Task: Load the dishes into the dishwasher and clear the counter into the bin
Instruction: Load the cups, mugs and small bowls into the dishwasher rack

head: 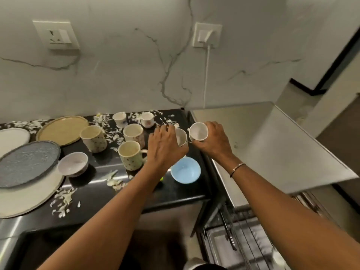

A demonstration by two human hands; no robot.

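My right hand (211,141) grips a small white cup (198,131), tilted with its mouth towards me, at the counter's right end. My left hand (165,145) closes around a second small white cup (181,137) right beside it. Spotted mugs (129,155) (93,138) (133,131) stand left of my hands. Two more small cups (119,118) (147,118) stand at the back. A light blue bowl (185,172) lies below my left hand and a white bowl (72,164) further left. The dishwasher rack (243,236) shows at the lower right.
Stacked plates, grey (27,162) on white (25,197), fill the left; a tan plate (62,129) and another white plate (11,138) lie behind. White vegetable scraps (64,201) litter the black counter (175,193). A steel surface (272,145) lies to the right. Sockets and a cable hang on the marble wall.
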